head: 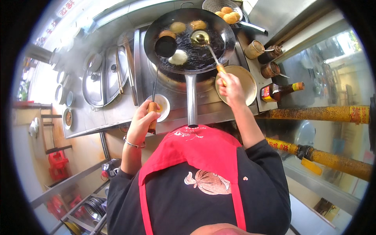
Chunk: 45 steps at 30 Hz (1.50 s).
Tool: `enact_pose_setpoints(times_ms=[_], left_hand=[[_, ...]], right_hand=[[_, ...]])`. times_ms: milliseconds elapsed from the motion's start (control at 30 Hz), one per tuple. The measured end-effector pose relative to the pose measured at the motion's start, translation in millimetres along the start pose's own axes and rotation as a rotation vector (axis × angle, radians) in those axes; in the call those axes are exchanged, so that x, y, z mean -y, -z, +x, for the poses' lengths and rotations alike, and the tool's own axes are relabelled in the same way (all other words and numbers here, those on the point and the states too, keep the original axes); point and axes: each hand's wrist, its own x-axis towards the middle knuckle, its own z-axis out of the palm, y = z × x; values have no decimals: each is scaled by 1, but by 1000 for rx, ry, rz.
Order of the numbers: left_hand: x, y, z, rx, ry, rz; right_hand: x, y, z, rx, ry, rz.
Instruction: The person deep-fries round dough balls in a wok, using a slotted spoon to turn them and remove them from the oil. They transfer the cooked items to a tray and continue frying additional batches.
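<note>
A large black wok (191,69) with bubbling oil sits on the stove, its metal handle (191,100) pointing towards me. Several round pieces float in it: browned ones (198,24) at the back and a pale one (178,57) near the front. My left hand (145,116) grips the wooden handle of a tool whose round black head (165,46) is over the wok's left side. In my right hand (233,88) is a wooden-handled metal ladle (200,37), its bowl at the oil on the right. A white bowl (165,108) with yellow residue lies beside my left hand, and a wide bowl of pale batter (249,83) under my right.
A perforated strainer (211,5) holds fried golden pieces (230,17) behind the wok. Seasoning jars (254,50) and a sauce bottle (276,91) stand to the right. Lidded metal trays (95,85), chopsticks (119,70) and bowls (59,94) are on the left, with steam above. Yellow pipes (317,114) run at right.
</note>
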Motion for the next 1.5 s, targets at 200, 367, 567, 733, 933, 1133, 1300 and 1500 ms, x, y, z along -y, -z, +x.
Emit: enact_pose_setpoints(times_ms=[200,367,567,733,933,1133,1300,1500], left_hand=[[-18,9,12,5,15,16],[-20,11,21,82,-1,-96],[-24,-6,15,140,-9,-104],[-20,-13,11,91,-78,-113],[-3,-30,17,-141,-108,-122],[-27,-70,-25,52,-131,-238],[-35,-98,-49,220,-32,-314],[-28,-135,-43,304,83,-218]], right_hand=[[-27,-19,-2,145,-134,106],[-23,51,-50,-514,453,-1343],[-80,140,-79,-482,-20,-314],[-71,154,-23,-535,181,-294],[-61,157,-37,-330,788,-1254],[-94,156,-38,-181,641,-789],[-93,174,-56,-98,96,138],[-64,198,-84,-74,117,186]])
